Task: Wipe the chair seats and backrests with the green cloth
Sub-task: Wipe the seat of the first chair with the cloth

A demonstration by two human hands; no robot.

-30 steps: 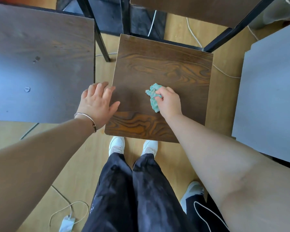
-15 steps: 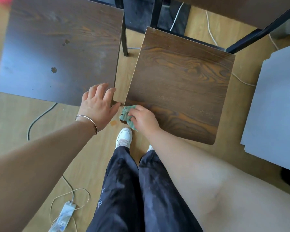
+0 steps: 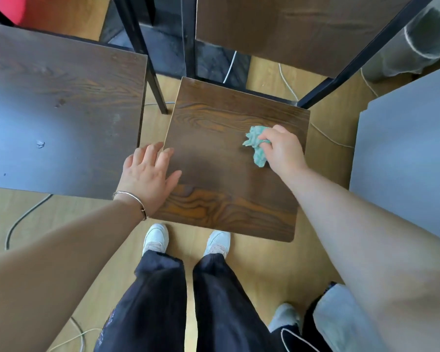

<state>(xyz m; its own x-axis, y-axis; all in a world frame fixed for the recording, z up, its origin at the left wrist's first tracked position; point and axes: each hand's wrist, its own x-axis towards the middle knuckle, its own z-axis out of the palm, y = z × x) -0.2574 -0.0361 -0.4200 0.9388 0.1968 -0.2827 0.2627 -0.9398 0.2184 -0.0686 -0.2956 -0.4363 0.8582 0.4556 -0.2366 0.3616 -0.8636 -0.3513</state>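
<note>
Cloth [image 3: 255,146], green and crumpled, pokes out leftward from your right hand [image 3: 282,151], whose curled fingers bunch it against the chair seat [image 3: 229,189]. Your left hand [image 3: 148,176] lies flat, fingers spread, on the seat's left edge.

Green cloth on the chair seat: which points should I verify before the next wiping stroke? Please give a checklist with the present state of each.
1. The right hand grips the green cloth: ok.
2. The green cloth lies against the chair seat: ok.
3. The left hand rests flat on the seat's left edge to steady it: ok.
4. Nothing else lies on this seat in the stroke's path: ok.
5. The backrest is already wiped: cannot tell.
6. The neighbouring seat on the left is clean: not ok, a white speck lies on it.
</note>
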